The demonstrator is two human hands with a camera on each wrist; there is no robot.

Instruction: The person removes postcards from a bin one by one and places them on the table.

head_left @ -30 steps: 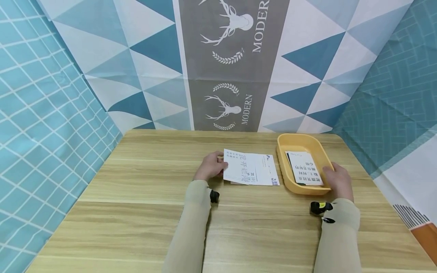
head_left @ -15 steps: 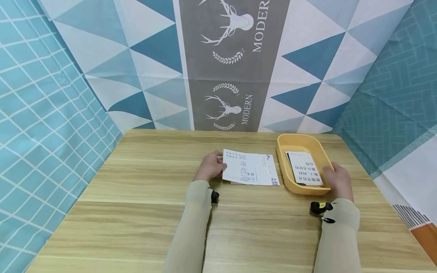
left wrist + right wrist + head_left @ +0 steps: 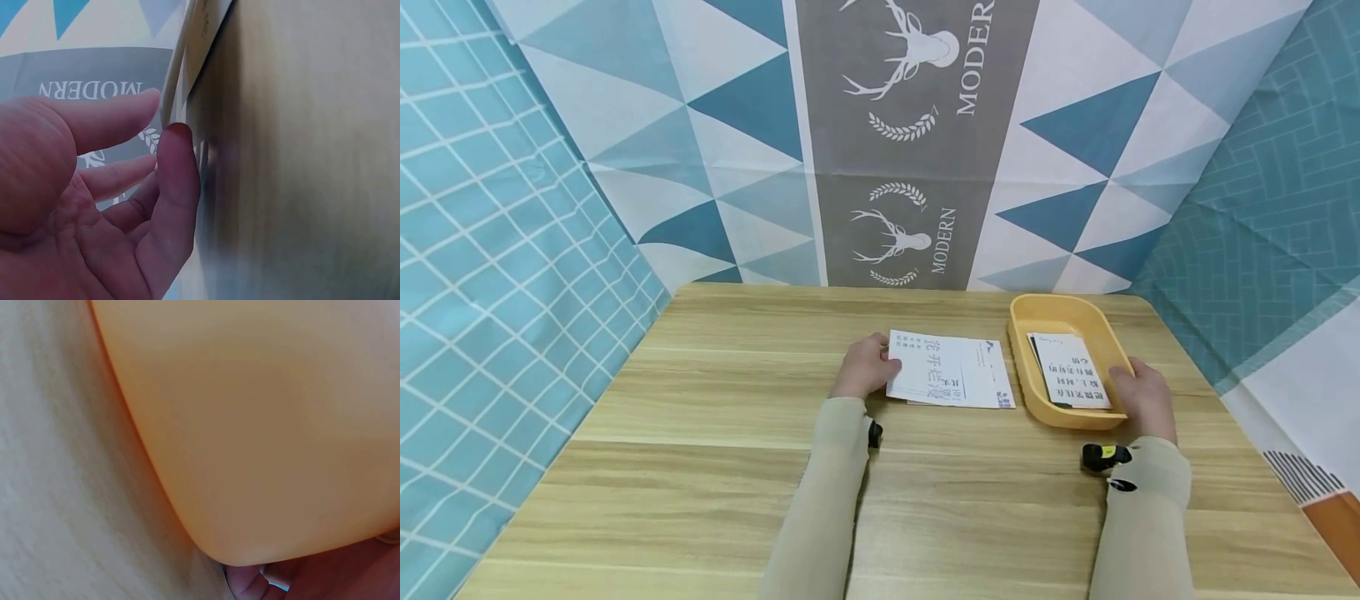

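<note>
1 left hand (image 3: 859, 369), near closed, pinching cards (image 3: 951, 371); 1 right hand (image 3: 1144, 398), curled round tray (image 3: 1060, 315); step, seemingly: lifting cards; next calls for firm pinch

A white rectangular printed paper card (image 3: 925, 367) tilts, nine-o'clock edge raised, with a rounded yellow plastic tray (image 3: 1063, 315) at its three o'clock.

The bench (image 3: 700, 500) has a pale, streaked wood grain. On it rest a yellow tray (image 3: 1054, 313) and, just beside, printed white cards (image 3: 983, 375).

Bright, even head view; dimmer wrist views with the tabletop (image 3: 312, 162) soft, blurry.
</note>
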